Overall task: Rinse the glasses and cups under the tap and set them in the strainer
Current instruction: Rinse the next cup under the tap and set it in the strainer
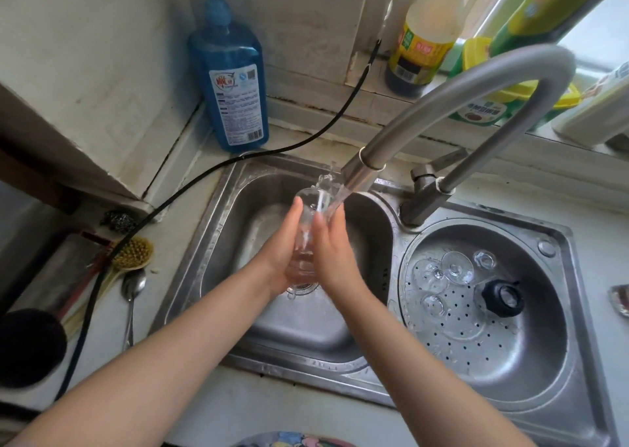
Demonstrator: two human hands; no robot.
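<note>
Midway, by the look of it. You have a clear glass [308, 229] pressed between both palms over the left basin [238, 208], mouth tipped up toward the tap [360, 171], and water is running onto its rim and splashing.

Left hand [282, 252]: fingers straight, laid flat along the glass's left side. Right hand [332, 246]: the same on the other side, fingers extended. Neither hand curls round the glass; it is held by flat pressure from both sides, base down near your wrists.

Right of your right hand, the strainer [531, 354] sits in the round basin. Already in it: several clear glasses [456, 269] set upside down, bases showing, clustered at its near-left part, and one dark cup [503, 298] just beyond them. Exact count of the clear ones is hard to tell, since they overlap and are transparent.

Judgement: those in the strainer look done; the glass in your hands is under the rinse now and has not been set down. No other unwashed glasses or cups show in the basin below your hands or on the counter, so this may be the last, though I cannot be sure.

Left of your left arm: a spoon [131, 297], a brush [132, 254], a blue bottle [231, 86] farther back.
</note>
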